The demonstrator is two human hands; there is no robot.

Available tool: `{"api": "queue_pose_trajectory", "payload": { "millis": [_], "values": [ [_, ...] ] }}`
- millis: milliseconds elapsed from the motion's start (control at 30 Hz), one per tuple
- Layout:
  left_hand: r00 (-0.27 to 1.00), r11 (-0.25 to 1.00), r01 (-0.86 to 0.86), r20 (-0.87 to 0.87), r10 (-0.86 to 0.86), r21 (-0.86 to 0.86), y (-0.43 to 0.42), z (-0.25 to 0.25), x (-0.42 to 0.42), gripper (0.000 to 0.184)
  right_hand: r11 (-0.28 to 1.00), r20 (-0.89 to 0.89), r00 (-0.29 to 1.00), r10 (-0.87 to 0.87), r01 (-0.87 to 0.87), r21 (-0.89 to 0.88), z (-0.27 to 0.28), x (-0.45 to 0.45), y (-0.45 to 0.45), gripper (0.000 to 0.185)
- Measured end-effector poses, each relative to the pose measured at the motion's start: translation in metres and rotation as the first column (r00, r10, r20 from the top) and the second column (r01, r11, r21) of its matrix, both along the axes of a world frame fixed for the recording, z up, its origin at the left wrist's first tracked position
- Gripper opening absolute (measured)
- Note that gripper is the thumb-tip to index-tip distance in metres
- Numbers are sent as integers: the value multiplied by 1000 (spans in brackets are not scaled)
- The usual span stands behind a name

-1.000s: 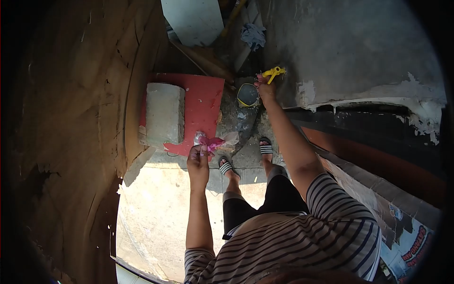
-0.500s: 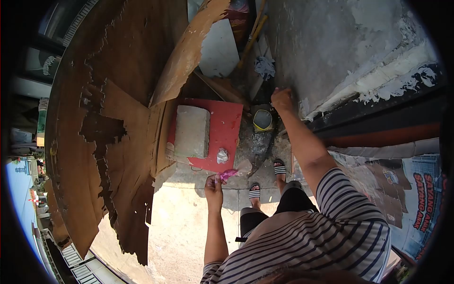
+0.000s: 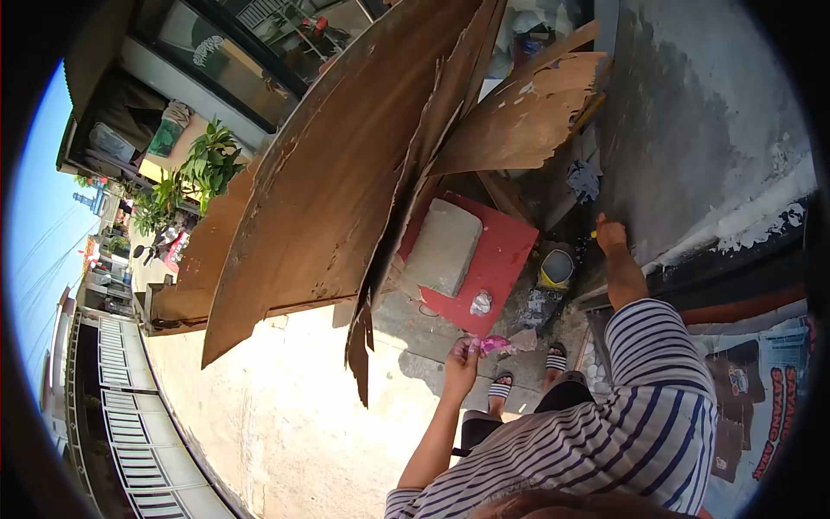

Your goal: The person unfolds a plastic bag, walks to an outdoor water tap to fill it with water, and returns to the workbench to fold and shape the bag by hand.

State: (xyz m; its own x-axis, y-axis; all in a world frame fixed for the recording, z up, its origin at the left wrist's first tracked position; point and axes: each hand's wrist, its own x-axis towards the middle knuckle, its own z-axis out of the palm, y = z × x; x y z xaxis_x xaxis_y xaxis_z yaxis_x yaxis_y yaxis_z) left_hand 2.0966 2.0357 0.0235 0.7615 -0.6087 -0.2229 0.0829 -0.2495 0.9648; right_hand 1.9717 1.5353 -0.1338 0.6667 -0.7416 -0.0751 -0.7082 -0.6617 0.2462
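My left hand point(image 3: 462, 363) pinches a crumpled pink plastic piece point(image 3: 494, 343), from which a pale translucent part point(image 3: 523, 340) hangs to the right. Close above it, a whitish crumpled bundle point(image 3: 481, 302) lies on a red board point(image 3: 488, 259). Against the grey wall, my right hand point(image 3: 611, 233) is closed around the place of the yellow tap point(image 3: 594, 233), of which only a small yellow bit shows. Below that hand stands a container with a yellow rim point(image 3: 557, 267).
A pale block point(image 3: 443, 246) rests on the red board. Large torn brown sheets point(image 3: 346, 164) stand to the left. A grey cloth point(image 3: 584, 181) hangs near the wall point(image 3: 692, 130). Farther left are plants point(image 3: 207, 164) and a white gate point(image 3: 130, 432).
The view has swung left, showing the street and more torn sheets. My left hand has kept the pink plastic but moved away from the whitish bundle. My right hand now covers most of the tap.
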Motion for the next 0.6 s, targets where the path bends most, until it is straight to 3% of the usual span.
{"api": "queue_pose_trajectory", "payload": {
  "millis": [100,167,200,233,267,300,333,400,433,467,533,600],
  "values": [
    [999,1000,-4,-45,3,-25,-8,2,2,18,999,60,998,-3,0,53,-6,-1,-5,24],
    [1000,999,-17,-21,16,-30,-10,9,5,18,998,-178,984,-4,-7,-65,-20,5,-14,24],
    [1000,1000,-7,9,8,-24,-7,12,3,18,997,-243,967,-81,75,-32,-1,15,-2,27],
    [1000,995,-14,16,15,-96,-5,-18,6,22,988,-306,940,-151,154,-13,23,24,11,29],
    [998,991,-68,11,70,-116,-4,-11,6,22,980,-265,964,-19,-35,-196,34,24,23,31],
    [997,999,-44,59,44,-16,-4,4,9,25,906,-244,962,120,-207,-370,44,22,36,33],
    [995,996,-17,98,8,93,-2,15,12,27,891,-253,955,157,-247,-380,53,27,50,33],
    [985,991,-42,173,19,131,-1,7,20,27,996,121,989,82,-86,27,86,43,104,28],
    [968,982,-30,249,-17,185,0,5,22,28,985,127,978,163,-168,27,89,44,130,30],
    [970,982,-43,242,-2,182,2,8,20,28,970,131,963,237,-243,31,86,38,153,33],
    [969,998,4,247,-18,59,0,22,25,29,809,377,920,107,-301,505,75,34,184,33],
    [963,999,19,268,-31,47,-1,38,27,29,827,626,726,284,-516,223,142,24,262,32]
  ]
}}
